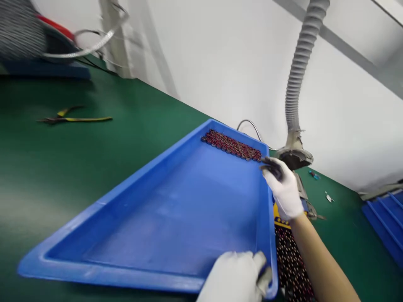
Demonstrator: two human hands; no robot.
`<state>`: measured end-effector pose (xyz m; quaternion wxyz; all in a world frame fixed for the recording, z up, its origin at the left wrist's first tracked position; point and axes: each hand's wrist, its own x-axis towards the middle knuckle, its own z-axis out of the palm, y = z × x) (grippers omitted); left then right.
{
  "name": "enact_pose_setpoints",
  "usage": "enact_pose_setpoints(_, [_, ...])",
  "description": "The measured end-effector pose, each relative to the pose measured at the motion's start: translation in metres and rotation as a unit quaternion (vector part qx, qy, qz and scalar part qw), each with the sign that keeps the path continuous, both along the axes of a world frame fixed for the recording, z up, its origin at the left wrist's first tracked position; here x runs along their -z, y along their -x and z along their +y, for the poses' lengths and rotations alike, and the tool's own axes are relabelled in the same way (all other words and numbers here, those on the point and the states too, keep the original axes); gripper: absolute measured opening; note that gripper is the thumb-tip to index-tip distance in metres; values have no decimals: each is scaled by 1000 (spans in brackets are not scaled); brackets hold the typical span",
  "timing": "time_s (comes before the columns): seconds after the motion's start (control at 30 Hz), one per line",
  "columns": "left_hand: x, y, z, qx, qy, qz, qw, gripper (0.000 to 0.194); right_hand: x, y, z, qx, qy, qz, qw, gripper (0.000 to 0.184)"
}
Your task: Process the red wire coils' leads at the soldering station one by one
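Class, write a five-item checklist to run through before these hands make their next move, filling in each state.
1. Left hand at the blue tray's near corner: ok.
2. Right hand beside the row of small parts: ok, at the row's end.
3. Right hand holding a part: cannot tell, blurred.
4. All parts inside the tray: not ok, more parts lie beside it.
5. Pliers outside the tray: ok.

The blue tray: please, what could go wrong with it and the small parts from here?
The right hand is close to the end of the packed parts; a bump might disturb their rows. The left hand is at a near corner of the blue tray; a push there might slide parts over its bare floor. The right forearm might brush the parts outside the tray.
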<state>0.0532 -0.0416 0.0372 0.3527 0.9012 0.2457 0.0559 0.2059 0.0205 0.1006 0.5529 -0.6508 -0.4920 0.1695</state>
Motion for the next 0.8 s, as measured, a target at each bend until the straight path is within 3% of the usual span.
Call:
enact_pose_setpoints(0.03, [-1,-1,0,10,-24,2,1000,22,-3,0,-32,-21,-8,-79,997,28])
enact_pose_setpoints(0.1, [-3,-3,1,22,-79,10,997,25,3,-6,-91,12,54,-213,975,26])
enact_pose_setpoints(0.2, [-5,-3,0,19,-126,25,992,25,37,-19,-149,70,215,-313,922,16])
enact_pose_setpoints(0.33, [-7,-3,-3,-15,-123,41,991,26,81,-19,-167,84,353,-359,860,23])
enact_pose_setpoints(0.47, [-13,-5,-6,-46,-116,60,990,27,102,-4,-160,163,367,-409,819,30])
enact_pose_setpoints(0.57, [-17,-6,-9,-67,-114,68,989,26,109,-2,-157,170,322,-399,841,20])
enact_pose_setpoints(0.63, [-17,-6,-10,-78,-112,72,988,25,108,-10,-155,141,254,-323,901,14])
enact_pose_setpoints(0.7, [-16,-6,-11,-87,-107,75,988,24,97,-22,-153,103,164,-149,970,5])
enact_pose_setpoints(0.73, [-16,-7,-10,-93,-101,71,988,24,88,-28,-152,87,114,-35,989,3])
enact_pose_setpoints(0.8, [-18,-10,-9,-104,-79,32,991,23,62,-38,-148,64,22,153,986,17])
